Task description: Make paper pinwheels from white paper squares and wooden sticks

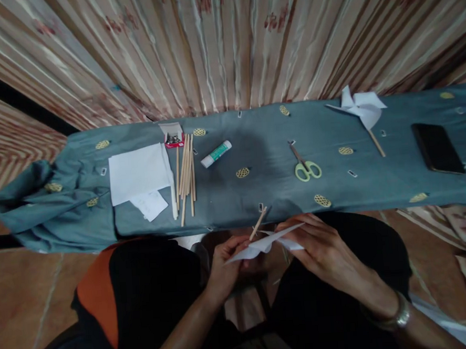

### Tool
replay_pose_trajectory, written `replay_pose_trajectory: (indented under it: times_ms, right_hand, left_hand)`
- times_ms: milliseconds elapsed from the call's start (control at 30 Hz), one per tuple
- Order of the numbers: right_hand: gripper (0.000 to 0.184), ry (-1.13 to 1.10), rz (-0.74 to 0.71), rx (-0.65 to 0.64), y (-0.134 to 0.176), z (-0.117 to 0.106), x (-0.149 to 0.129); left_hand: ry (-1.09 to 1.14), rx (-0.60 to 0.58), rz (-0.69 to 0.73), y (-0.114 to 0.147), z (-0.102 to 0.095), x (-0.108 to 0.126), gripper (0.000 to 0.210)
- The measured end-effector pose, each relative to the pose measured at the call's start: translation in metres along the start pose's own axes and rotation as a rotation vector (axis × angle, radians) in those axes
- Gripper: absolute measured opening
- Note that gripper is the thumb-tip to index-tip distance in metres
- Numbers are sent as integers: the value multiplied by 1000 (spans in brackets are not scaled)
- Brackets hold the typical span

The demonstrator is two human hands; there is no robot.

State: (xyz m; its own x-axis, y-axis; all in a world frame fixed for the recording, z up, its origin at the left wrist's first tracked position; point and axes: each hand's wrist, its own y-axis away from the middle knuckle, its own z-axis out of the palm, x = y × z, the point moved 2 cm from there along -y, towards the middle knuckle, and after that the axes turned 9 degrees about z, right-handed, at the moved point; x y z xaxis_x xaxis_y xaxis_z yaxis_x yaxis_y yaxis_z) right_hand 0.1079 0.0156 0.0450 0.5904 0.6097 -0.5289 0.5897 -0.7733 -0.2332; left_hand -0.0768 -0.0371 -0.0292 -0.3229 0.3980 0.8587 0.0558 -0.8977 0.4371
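Note:
Above my lap, in front of the table's near edge, I hold a white paper pinwheel (pixel 257 248) with a thin wooden stick (pixel 258 223) poking up behind its blades. My left hand (pixel 229 253) is closed around the stick and the left side of the paper; part of its fingers is hidden. On the other side my right hand (pixel 320 243) has its fingers closed on a paper blade. A finished-looking pinwheel (pixel 358 107) on a stick lies at the back right of the table. Scissors (pixel 306 169) with light green handles lie beyond my right hand.
On the blue-green tablecloth (pixel 265 188) lie white paper sheets (pixel 138 172), a small paper piece (pixel 151 206), several wooden sticks (pixel 187 169), an opened red box of pins (pixel 173 138), a glue stick (pixel 216 154) and a black phone (pixel 438 148). A striped curtain (pixel 225 48) hangs behind.

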Motion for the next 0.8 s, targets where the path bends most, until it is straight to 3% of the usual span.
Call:
replay_pose_trajectory:
  times_ms: [267,400,667,800]
  right_hand:
    - [20,110,-58,-12,-24,14,16]
    - [19,140,-73,-14,-35,24,16]
    - [23,185,-135,84,-41,44,16]
    - [21,175,-122,78,-36,50,16]
  left_hand:
    - [149,109,-105,-5,-3,-19,20]
    - [158,103,-137,-6,-7,-18,10]
    - [24,138,-145,-8,-16,-29,25]
    - [-44,96,-133,-8,-21,-35,31]
